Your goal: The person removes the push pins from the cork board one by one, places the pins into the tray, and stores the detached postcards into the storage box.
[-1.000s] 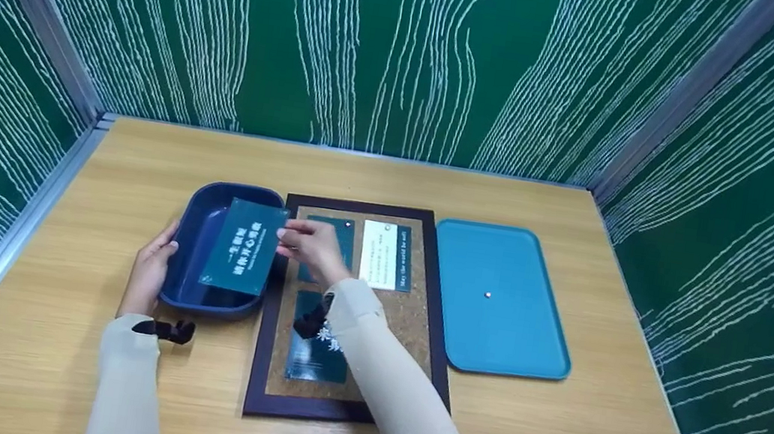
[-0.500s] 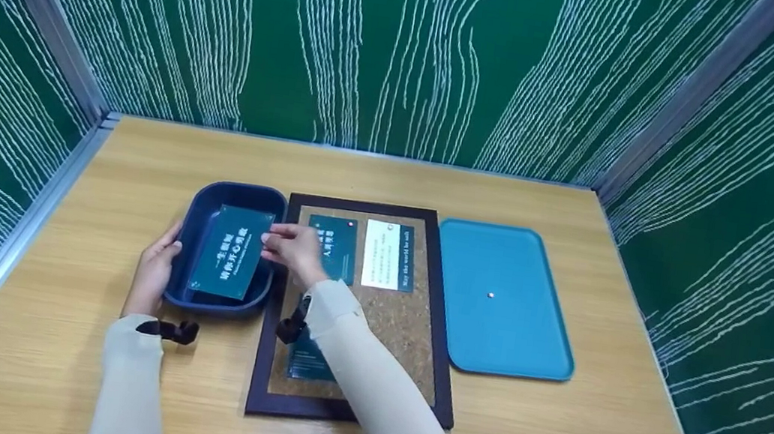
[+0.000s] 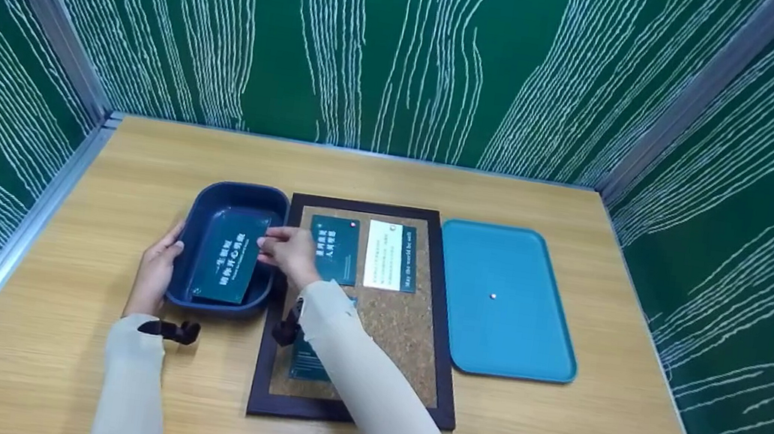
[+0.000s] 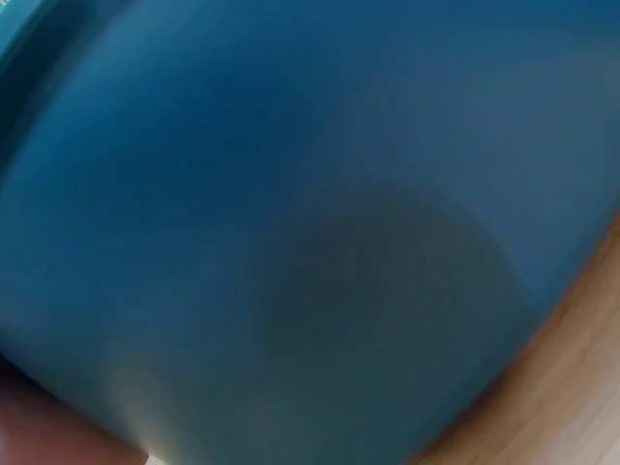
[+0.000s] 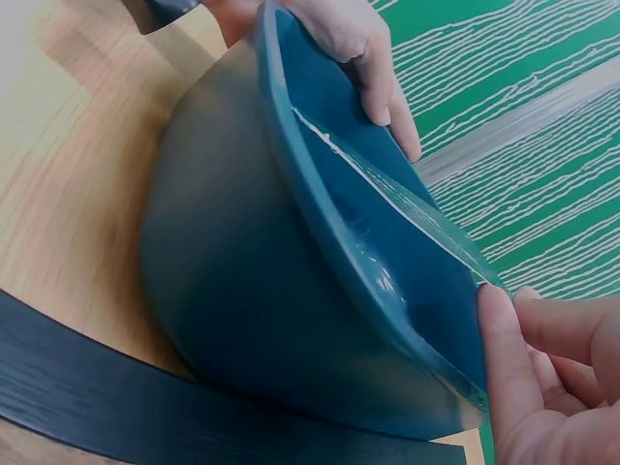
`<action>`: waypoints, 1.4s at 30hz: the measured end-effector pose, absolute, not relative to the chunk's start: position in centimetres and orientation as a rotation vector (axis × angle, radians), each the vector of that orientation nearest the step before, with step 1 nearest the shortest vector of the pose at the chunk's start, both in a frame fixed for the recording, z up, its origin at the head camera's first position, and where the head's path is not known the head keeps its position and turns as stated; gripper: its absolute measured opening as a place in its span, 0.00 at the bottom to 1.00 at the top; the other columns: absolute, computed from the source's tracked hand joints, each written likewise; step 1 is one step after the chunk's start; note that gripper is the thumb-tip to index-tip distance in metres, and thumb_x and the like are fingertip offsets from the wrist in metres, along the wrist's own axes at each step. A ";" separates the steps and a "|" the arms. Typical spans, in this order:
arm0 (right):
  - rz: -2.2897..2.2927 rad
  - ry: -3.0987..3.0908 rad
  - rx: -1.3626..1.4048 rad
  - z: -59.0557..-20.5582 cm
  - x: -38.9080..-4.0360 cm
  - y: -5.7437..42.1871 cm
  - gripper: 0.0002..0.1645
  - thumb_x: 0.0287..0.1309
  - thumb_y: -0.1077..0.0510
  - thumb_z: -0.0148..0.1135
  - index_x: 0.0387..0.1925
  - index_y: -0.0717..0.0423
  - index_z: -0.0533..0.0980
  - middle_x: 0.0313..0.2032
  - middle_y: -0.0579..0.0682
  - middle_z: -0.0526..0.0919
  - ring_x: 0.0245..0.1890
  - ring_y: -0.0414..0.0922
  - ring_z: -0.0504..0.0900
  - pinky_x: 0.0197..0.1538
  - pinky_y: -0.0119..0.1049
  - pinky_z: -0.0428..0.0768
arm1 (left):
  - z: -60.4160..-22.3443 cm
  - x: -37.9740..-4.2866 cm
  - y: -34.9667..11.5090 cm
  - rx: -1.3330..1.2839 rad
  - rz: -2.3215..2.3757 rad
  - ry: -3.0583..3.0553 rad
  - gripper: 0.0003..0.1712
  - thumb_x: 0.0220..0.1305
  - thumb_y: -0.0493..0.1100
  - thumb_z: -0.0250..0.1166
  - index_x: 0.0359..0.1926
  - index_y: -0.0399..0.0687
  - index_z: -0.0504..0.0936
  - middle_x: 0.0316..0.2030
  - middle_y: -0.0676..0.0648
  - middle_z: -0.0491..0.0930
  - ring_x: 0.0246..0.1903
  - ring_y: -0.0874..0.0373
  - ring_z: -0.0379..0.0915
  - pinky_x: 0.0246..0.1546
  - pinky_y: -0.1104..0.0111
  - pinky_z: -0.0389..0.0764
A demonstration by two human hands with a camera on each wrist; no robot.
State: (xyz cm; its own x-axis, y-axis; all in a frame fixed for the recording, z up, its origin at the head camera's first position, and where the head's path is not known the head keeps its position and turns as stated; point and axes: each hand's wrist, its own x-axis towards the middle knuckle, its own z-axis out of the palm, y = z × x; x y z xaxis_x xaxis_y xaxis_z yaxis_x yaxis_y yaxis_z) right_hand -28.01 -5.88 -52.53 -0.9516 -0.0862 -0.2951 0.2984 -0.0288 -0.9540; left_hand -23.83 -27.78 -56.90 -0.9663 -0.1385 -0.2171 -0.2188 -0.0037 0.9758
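A dark blue plastic basin (image 3: 198,221) stands at the left on the table. My left hand (image 3: 156,272) holds its left side, thumb over the rim and fingers along the outer wall. A dark green card (image 3: 229,259) with white Chinese characters is tilted inside the basin. My right hand (image 3: 291,253) pinches the card's right edge between thumb and fingers. The right wrist view shows the card (image 5: 417,208) nearly edge-on within the basin's rim. In the left wrist view the basin's outer wall (image 4: 291,194) fills most of the picture.
A dark-framed cork board (image 3: 399,347) lies beside the basin. It bears a green card (image 3: 337,248) and a white-and-green card (image 3: 385,255), both with pins, plus another green card (image 3: 309,365) partly under the right arm. A turquoise tray (image 3: 515,326) holds one small pin (image 3: 493,296).
My right hand has moved left and lowered the pinched card deeper into the basin. My left hand stays on the basin's side. More of the board's top-left card shows.
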 end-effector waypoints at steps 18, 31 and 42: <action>-1.904 2.174 0.141 -52.3 -27.8 -6.4 0.13 0.57 0.70 0.62 0.45 0.68 0.81 0.38 0.58 0.86 0.32 0.46 0.87 0.36 0.32 0.86 | -56.7 -24.0 -28.0 -0.415 2.084 2.171 0.28 0.78 0.43 0.35 0.75 0.61 0.47 0.76 0.58 0.36 0.76 0.57 0.26 0.75 0.58 0.37; -1.839 2.232 0.023 -52.4 -27.8 -6.1 0.21 0.58 0.70 0.61 0.54 0.70 0.76 0.44 0.60 0.86 0.41 0.48 0.87 0.40 0.28 0.84 | -56.1 -23.5 -27.7 -0.371 2.163 2.173 0.29 0.77 0.38 0.37 0.75 0.54 0.50 0.76 0.54 0.39 0.76 0.58 0.27 0.76 0.60 0.35; -1.895 2.134 -0.008 -52.5 -27.8 -5.5 0.16 0.59 0.68 0.61 0.49 0.71 0.78 0.40 0.61 0.86 0.38 0.51 0.88 0.39 0.32 0.85 | -56.3 -23.7 -27.6 -0.405 2.157 2.164 0.28 0.77 0.40 0.38 0.75 0.55 0.50 0.76 0.55 0.39 0.75 0.59 0.26 0.76 0.61 0.35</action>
State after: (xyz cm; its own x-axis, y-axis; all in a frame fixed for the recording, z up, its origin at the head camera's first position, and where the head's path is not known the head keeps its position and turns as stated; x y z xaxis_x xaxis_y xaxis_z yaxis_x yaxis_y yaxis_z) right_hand -27.78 -5.46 -52.51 -0.9589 -0.1925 -0.2084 0.1842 0.1365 -0.9734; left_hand -23.69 -27.59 -56.35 -0.9637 -0.1427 -0.2257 -0.2262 -0.0130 0.9740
